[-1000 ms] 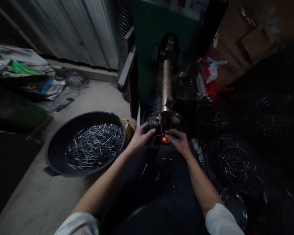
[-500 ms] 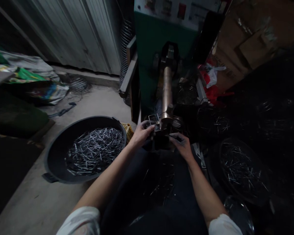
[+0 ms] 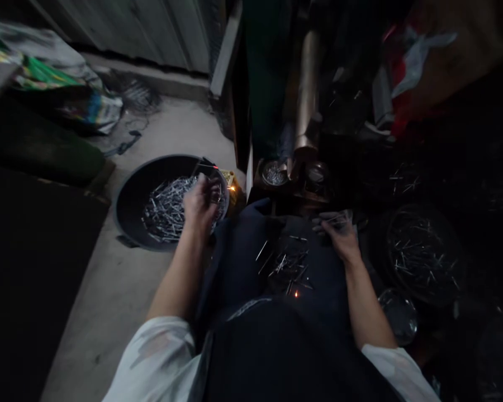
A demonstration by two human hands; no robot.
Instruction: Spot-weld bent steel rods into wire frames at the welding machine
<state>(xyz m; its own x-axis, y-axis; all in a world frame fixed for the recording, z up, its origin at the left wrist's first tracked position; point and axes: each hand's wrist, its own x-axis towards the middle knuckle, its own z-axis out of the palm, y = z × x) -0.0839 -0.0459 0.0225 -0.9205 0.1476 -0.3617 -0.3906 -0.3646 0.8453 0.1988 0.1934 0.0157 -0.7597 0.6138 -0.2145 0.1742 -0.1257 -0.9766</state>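
My left hand, smeared by motion, is over the right side of a black basin full of thin metal pieces. Its fingers are closed round a bent wire piece, whose far end glows red. Above my right thigh, my right hand pinches a few thin metal rods; their exact shape is blurred. More loose rods lie on the dark apron across my lap, with a small orange spark close to them.
Ahead stands a machine with a copper-coloured cylindrical arm and a small round dish of bits under it. A yellow basket is beside the basin. At right are a dark tub of metal pieces and a clear round container.
My left hand has swung left from the machine's arm to above the basin, carrying the wire piece. My right hand has drawn back from the machine. Sparks now show, and the view has tilted down.
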